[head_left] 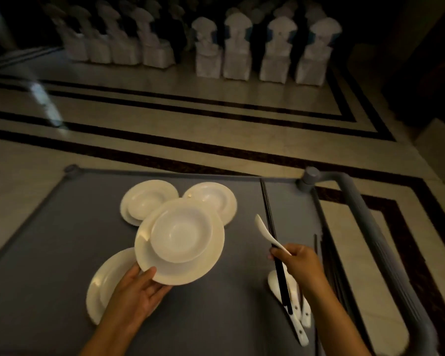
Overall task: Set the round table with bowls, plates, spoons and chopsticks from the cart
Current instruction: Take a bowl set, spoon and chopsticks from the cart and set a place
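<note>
While a white plate (pixel 190 268) with a bowl (pixel 181 233) sitting in it is held above the grey cart top (pixel 49 247), the left hand (pixel 136 291) is seen gripping it at the near-left rim — thumb on top of the rim, fingers curled underneath. The plate is tilted slightly and lifted clear of the cart surface. Under and beside the left hand another plate set (pixel 106 281) is left lying on the cart, partly hidden by the wrist. Two more plate-and-bowl sets are placed further back: one at the far left (pixel 145 199), one at the far right (pixel 216 199), both partly covered by the held plate.

A white spoon (pixel 266 232) and a pair of black chopsticks (pixel 280 276) are pinched together by the right hand (pixel 298 265), fingers closed round them; the spoon's bowl end is pointed up and away, the chopstick ends are pointed down toward the person. Below that hand a few more white spoons (pixel 297 322) are left on the cart, handles toward the near edge. Another pair of black chopsticks (pixel 265 199) is laid along the cart top toward the far edge, and more dark sticks are bunched by the right rim — count cannot be told.

The cart's grey handle bar (pixel 370 227) is seen curving along the right side. Beyond it, a pale floor with dark stripes (pixel 190 119) and rows of white-covered chairs (pixel 242 47) are visible in dim light.
</note>
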Demonstrator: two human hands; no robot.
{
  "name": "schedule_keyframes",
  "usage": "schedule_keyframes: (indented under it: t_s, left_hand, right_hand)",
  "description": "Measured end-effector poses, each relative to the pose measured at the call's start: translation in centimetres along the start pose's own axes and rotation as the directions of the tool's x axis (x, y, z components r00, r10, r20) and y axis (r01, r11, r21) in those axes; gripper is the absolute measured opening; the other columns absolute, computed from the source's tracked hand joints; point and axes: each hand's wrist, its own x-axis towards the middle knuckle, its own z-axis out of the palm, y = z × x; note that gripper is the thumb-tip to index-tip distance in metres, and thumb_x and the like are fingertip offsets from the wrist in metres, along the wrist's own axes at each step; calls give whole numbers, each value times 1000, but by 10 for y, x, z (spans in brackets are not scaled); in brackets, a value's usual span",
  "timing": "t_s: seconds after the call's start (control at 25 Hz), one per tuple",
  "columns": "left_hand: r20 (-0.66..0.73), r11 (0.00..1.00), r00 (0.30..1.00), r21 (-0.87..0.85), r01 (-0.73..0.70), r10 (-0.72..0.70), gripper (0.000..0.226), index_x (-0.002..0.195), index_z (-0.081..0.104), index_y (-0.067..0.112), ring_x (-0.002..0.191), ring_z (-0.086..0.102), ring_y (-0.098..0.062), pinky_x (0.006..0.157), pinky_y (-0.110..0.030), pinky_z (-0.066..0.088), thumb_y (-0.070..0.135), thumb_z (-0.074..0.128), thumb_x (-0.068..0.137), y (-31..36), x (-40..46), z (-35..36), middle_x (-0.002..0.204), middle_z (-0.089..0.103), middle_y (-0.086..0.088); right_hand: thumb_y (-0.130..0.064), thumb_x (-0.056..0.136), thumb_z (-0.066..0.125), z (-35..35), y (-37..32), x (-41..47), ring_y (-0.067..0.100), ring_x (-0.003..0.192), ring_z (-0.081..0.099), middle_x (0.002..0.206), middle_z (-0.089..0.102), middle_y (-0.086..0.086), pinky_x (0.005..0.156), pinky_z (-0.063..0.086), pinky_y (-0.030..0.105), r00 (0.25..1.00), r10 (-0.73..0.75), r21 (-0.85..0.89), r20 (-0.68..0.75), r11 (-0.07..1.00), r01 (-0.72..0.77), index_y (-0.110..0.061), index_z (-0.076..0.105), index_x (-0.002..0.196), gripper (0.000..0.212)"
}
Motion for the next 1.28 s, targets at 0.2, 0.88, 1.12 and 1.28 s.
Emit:
schedule_keyframes:
  t_s: [0.2,0.88,1.12,1.28]
  left_hand:
    - [-276,971,951,-151,-186,139,38,125,49,20,97,61,-28,68,-43,57,2,46,91,17,-55,-38,116,61,-6]
    - [-973,548,198,-103,-830,118,27,100,63,19,78,73,-25,59,-37,59,-1,49,90,-146,-487,-202,92,75,-10]
    - [-989,431,-122,75,-899,-83,30,102,64,23,76,73,-24,55,-33,59,0,50,89,-261,-641,-192,88,76,-8]
    - [-920,336,-288,191,-922,-266,29,102,62,23,72,73,-25,52,-31,58,0,50,90,-324,-711,-173,80,76,-7]
  right_hand:
    - [-7,83,66,73,-72,5,-2,30,42,34,53,-12,36,30,5,920,-178,7,350,982,188,-3,75,69,17]
    - [-9,82,66,292,-51,-410,-9,37,51,51,70,-11,54,36,16,-130,-129,179,983,825,536,-18,72,64,21]
    - [-13,82,66,277,37,-603,-7,34,48,57,72,-10,55,33,23,-462,60,250,885,776,579,-18,74,58,26]
    - [-13,82,66,253,88,-708,-6,34,47,58,71,-6,54,32,22,-629,196,304,752,744,595,-18,74,59,24]
